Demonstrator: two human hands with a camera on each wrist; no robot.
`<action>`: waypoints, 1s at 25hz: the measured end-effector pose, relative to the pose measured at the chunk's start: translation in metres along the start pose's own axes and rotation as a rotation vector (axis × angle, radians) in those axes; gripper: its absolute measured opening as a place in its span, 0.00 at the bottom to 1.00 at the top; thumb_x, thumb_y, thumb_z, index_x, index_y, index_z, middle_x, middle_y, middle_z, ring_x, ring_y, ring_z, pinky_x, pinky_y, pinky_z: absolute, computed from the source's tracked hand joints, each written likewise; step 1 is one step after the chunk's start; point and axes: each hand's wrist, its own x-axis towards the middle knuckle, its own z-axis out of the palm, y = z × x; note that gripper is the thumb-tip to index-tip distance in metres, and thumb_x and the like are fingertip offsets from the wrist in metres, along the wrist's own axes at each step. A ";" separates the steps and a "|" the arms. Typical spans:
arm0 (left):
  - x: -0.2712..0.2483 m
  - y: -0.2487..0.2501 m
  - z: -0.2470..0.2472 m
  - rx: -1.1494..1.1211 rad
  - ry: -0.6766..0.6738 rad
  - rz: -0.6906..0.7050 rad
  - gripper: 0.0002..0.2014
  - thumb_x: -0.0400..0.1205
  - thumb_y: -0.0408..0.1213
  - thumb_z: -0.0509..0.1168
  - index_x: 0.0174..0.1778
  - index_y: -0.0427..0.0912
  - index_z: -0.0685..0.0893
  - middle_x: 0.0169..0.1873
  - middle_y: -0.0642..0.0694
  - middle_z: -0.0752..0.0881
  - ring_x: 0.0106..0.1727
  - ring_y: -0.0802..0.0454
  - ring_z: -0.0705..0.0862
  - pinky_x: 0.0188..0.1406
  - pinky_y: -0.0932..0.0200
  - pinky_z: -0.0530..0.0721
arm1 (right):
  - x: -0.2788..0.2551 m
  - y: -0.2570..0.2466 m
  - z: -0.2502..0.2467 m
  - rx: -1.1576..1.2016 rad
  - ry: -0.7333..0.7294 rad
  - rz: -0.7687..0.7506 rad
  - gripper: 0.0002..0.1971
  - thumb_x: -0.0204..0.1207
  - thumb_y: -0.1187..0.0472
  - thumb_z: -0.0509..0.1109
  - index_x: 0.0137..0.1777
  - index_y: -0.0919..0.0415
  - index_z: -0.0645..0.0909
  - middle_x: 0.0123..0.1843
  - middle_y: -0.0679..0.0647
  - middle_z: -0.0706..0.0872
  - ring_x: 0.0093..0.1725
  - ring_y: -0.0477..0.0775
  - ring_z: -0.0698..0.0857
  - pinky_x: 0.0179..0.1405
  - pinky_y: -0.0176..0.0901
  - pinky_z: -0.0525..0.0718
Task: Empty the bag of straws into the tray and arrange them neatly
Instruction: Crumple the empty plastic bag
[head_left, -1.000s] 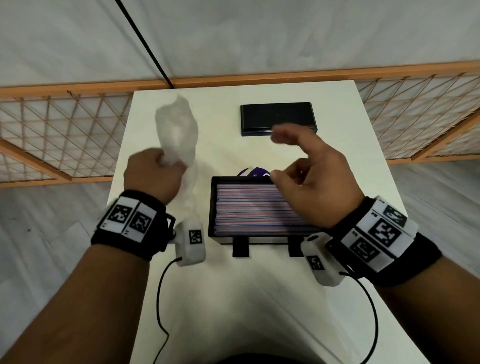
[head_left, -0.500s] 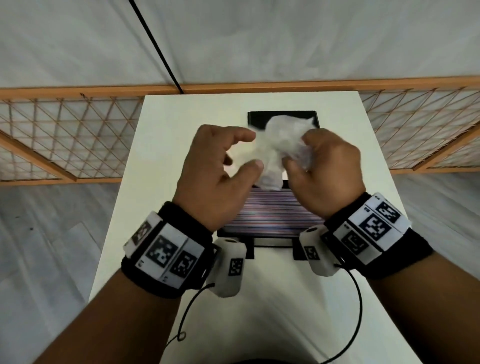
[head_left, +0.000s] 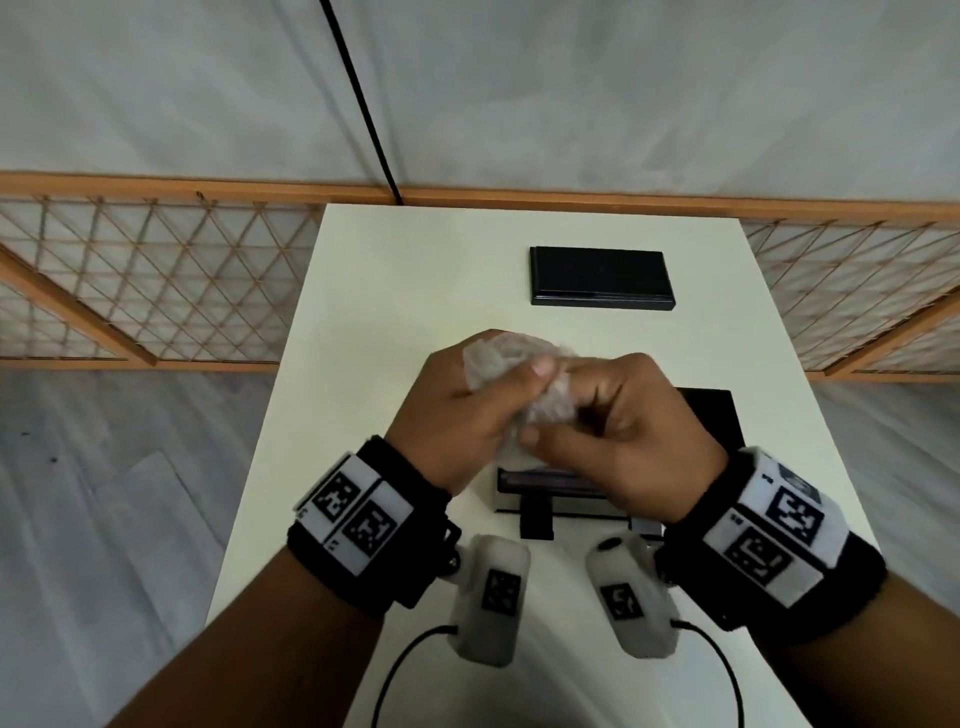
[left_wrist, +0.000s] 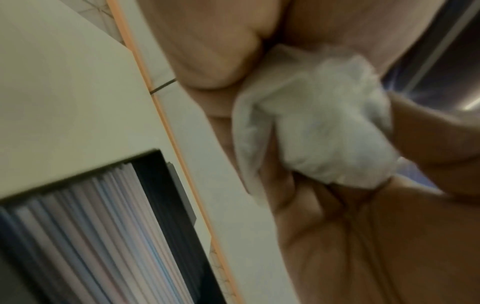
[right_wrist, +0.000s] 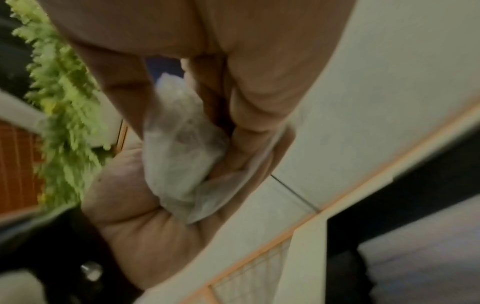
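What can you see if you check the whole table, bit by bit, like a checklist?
Surface: white table, bare at its far left.
Job's things: black tray mostly hidden under the hands, straws lying side by side inside; crumpled plastic bag held above it.
Clutter: flat black lid-like piece at the far end.
Grippers: left hand and right hand both squeeze the bag.
Cables: black wires from the wrist cameras; one black cord down the wall.
Surroundings: wooden lattice rail, grey floor, green plant.
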 end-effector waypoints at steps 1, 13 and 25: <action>0.001 0.000 -0.007 0.052 0.096 0.012 0.09 0.77 0.41 0.69 0.48 0.43 0.91 0.45 0.41 0.93 0.49 0.41 0.92 0.52 0.41 0.90 | 0.000 -0.001 0.005 -0.156 0.101 -0.017 0.10 0.69 0.59 0.77 0.41 0.66 0.84 0.40 0.55 0.85 0.33 0.51 0.85 0.34 0.49 0.85; -0.021 0.000 0.022 -0.114 -0.174 -0.051 0.15 0.83 0.44 0.64 0.61 0.38 0.79 0.53 0.36 0.82 0.54 0.42 0.82 0.54 0.56 0.85 | -0.020 -0.004 0.010 0.108 0.137 0.119 0.05 0.69 0.69 0.68 0.39 0.71 0.85 0.36 0.70 0.86 0.36 0.66 0.85 0.42 0.64 0.85; -0.064 -0.006 0.066 0.465 0.005 0.006 0.33 0.72 0.34 0.70 0.71 0.53 0.65 0.58 0.41 0.85 0.48 0.46 0.89 0.46 0.44 0.89 | -0.084 0.000 -0.022 -0.404 -0.042 -0.195 0.22 0.69 0.62 0.67 0.65 0.60 0.80 0.60 0.53 0.82 0.54 0.51 0.82 0.54 0.38 0.80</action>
